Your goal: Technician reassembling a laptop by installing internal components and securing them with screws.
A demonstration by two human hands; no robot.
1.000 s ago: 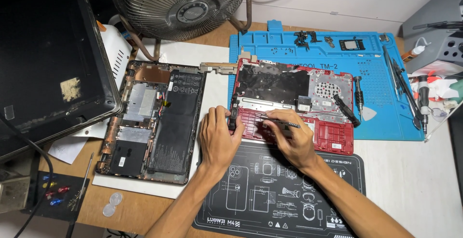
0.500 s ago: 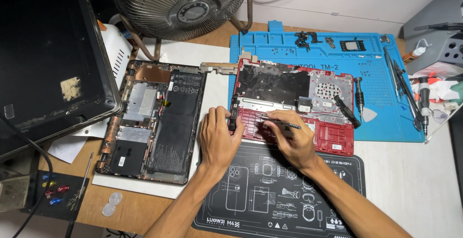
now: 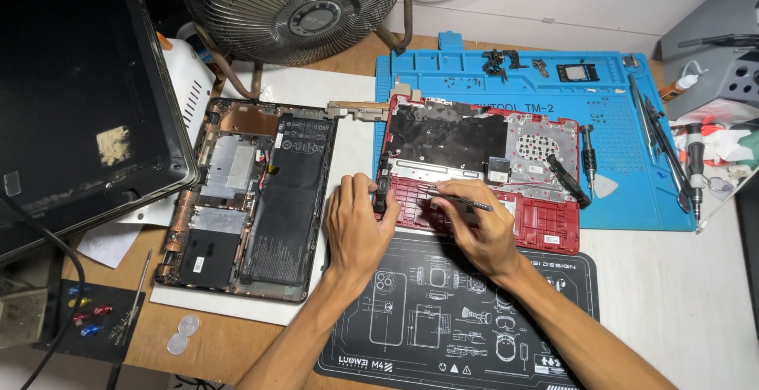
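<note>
A wooden workbench (image 3: 229,346) fills the view, covered with a blue repair mat (image 3: 632,145) at the far side and a black mat with white drawings (image 3: 443,319) at the near side.

The right hand (image 3: 474,232) is closed around a thin dark tool (image 3: 462,199), which it pinches between thumb and fingers; the tool lies nearly flat and its tip points toward 3 o'clock. The left hand (image 3: 356,228) is pressed down with fingers bent, and the fingertips touch a small black part (image 3: 381,192) at the left edge of the red laptop case (image 3: 545,224); I cannot tell if the fingers really grasp this part or only hold it down. The red laptop case lies open, half on the blue mat and half on the black mat, directly under both hands, with its grey and black inner plate (image 3: 474,137) at 12 o'clock from the hands.

At 9 o'clock from the hands a second opened laptop (image 3: 253,200) lies on a white sheet (image 3: 348,105), showing a black battery (image 3: 288,200). At 12 o'clock stands a metal fan (image 3: 292,11). At 10 o'clock a dark screen panel (image 3: 79,90) is tilted. At 3 o'clock some screwdrivers (image 3: 589,153) and tweezers (image 3: 656,133) rest on the blue mat.
</note>
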